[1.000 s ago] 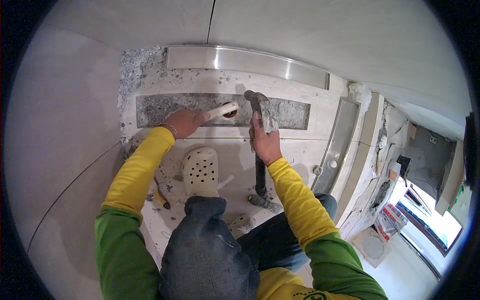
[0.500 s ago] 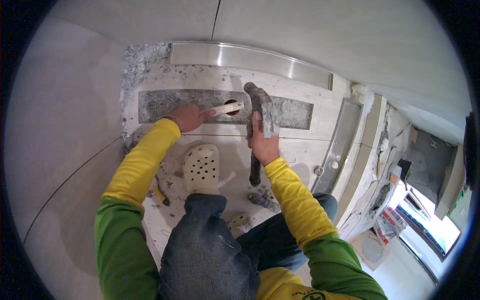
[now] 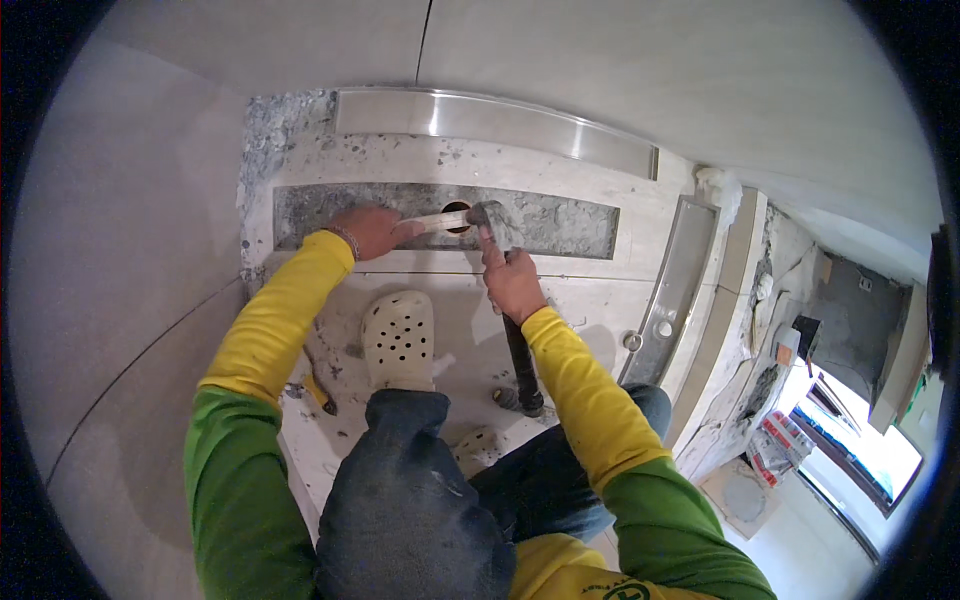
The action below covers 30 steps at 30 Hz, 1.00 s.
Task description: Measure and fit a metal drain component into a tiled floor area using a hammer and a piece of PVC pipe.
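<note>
My left hand (image 3: 372,232) is closed around a pale, wooden-looking stick (image 3: 438,222), held low and nearly level over the recessed slot (image 3: 560,228) in the tiled floor. What the stick's left end looks like is hidden under my fingers. Closed on the dark shaft of a hammer (image 3: 522,365) is my right hand (image 3: 515,285). The hammer's head is at the stick's right end, seemingly touching it. Behind the stick, a round drain hole (image 3: 457,212) partly shows in the rough grey bed of the slot.
Beyond the slot lies a long metal channel (image 3: 480,112); another metal strip (image 3: 672,285) with round fittings is at the right. A yellow-handled tool (image 3: 320,392) lies left of my pale clog (image 3: 398,340). Grey rubble (image 3: 285,130) covers the far left corner. Walls stand left and ahead.
The hammer's head has swung down and left to the stick's end, its shaft now reaching nearer my knees. My left hand has barely moved.
</note>
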Tool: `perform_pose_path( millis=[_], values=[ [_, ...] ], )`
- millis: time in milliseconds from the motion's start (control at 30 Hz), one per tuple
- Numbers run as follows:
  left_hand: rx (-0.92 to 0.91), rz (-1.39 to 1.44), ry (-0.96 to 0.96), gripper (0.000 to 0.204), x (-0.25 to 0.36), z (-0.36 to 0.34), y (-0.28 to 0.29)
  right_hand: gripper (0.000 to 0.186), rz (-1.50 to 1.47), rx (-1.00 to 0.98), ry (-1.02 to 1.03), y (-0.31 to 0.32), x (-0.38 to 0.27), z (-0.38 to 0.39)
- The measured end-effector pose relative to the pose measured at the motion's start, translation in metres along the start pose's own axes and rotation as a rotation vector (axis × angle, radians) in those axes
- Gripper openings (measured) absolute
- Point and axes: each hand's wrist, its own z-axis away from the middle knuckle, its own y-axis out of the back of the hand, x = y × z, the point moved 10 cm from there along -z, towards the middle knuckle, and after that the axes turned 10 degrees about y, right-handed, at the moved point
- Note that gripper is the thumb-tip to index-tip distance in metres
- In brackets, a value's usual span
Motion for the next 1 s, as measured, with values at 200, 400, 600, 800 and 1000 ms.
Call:
perform_pose_path(
  millis=[200,400,600,800,1000],
  values=[
    [-0.041,-0.315,-0.033,0.069,0.069,0.015,0.069,0.063,-0.237,0.036,0.255,0.022,-0.013,0.012],
    [0.017,-0.371,0.028,0.063,0.09,0.013,0.098,0.056,-0.446,0.093,-0.082,0.033,-0.016,0.042],
    [-0.026,0.123,0.091,0.078,0.019,0.015,0.03,0.052,-0.451,0.139,-0.003,0.055,-0.011,0.043],
    [0.08,0.205,0.137,0.082,0.006,0.02,-0.003,0.034,-0.482,0.097,-0.011,0.042,-0.031,0.036],
    [-0.052,0.086,0.185,0.074,0.018,0.024,0.003,0.028,-0.377,0.089,0.137,0.038,-0.054,0.023]
  ],
)
